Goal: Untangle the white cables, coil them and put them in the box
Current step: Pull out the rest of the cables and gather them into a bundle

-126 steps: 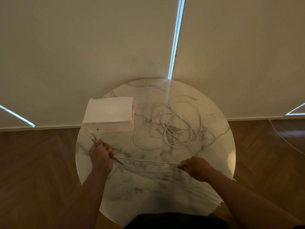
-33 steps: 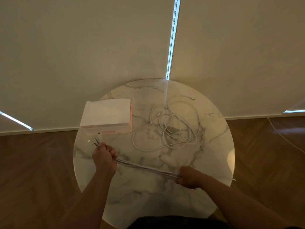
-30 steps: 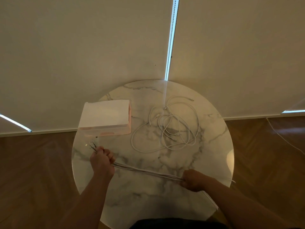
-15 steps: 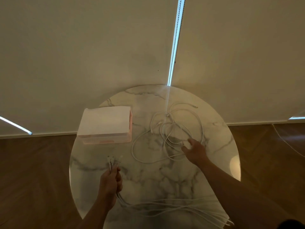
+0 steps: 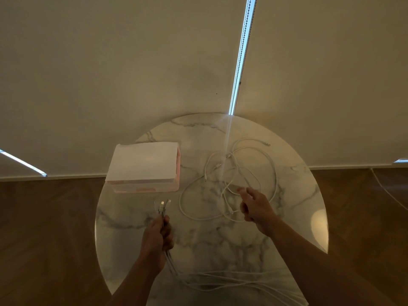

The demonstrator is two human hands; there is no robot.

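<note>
Left hand (image 5: 157, 234) grips a cable bundle (image 5: 163, 206) just in front of the box (image 5: 143, 164); right hand (image 5: 256, 208) hovers over tangled cables (image 5: 227, 184) right of it

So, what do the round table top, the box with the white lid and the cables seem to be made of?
The round pale table top: looks like polished marble or an imitation, given grey veins and gloss. The pale pink rectangular box: probably plastic, its walls look translucent; its flat white lid could be card. The thin white cables: flexible sheath, likely plastic or rubber.
</note>
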